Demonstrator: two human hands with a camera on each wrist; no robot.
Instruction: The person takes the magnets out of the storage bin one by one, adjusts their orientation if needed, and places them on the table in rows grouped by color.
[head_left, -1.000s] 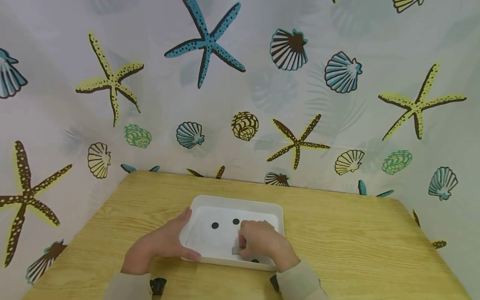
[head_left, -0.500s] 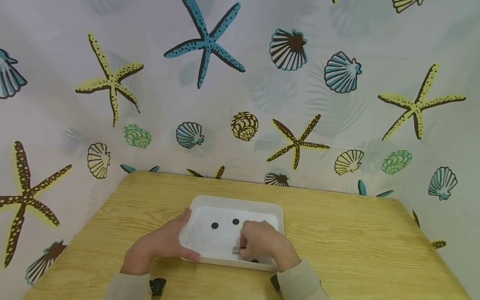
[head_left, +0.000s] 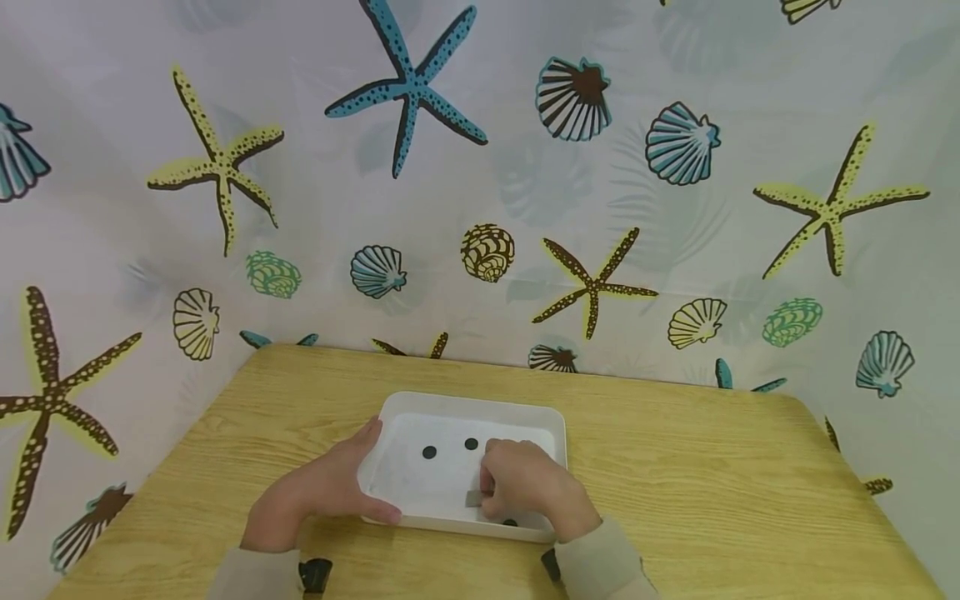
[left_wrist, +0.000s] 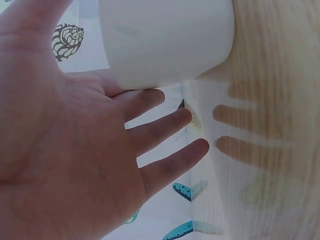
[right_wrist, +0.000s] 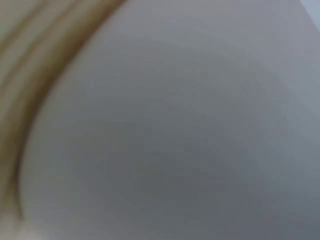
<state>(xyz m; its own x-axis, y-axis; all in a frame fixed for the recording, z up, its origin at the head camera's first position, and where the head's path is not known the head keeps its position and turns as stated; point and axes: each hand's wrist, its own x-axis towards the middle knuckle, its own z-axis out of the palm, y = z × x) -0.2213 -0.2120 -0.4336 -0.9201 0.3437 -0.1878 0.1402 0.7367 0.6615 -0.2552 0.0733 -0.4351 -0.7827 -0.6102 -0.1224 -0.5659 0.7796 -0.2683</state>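
Note:
A white rectangular tray [head_left: 442, 404] rests on the wooden table. My left hand [head_left: 330, 483] grips its left end, thumb on the near side and fingers toward the far side. In the left wrist view the index finger touches the outer wall of the tray [left_wrist: 170, 40], while the other fingers extend free. Inside the tray's right half, my right hand [head_left: 525, 479] pinches a small flat grey piece [head_left: 473, 498] low over the floor; its far part is hidden by the fingers. The right wrist view shows only the blurred tray wall [right_wrist: 165, 125] up close.
Two dark round spots [head_left: 429, 452] show on the tray floor left of and beyond the right hand; another dark spot [head_left: 510, 523] lies below it. Wooden table [head_left: 697, 467] extends on both sides. A curtain [head_left: 450, 183] with starfish and shells hangs behind.
The right hand has shifted very slightly to the right, and the grey piece tilts a little differently in its fingers. Left hand and tray stay in place.

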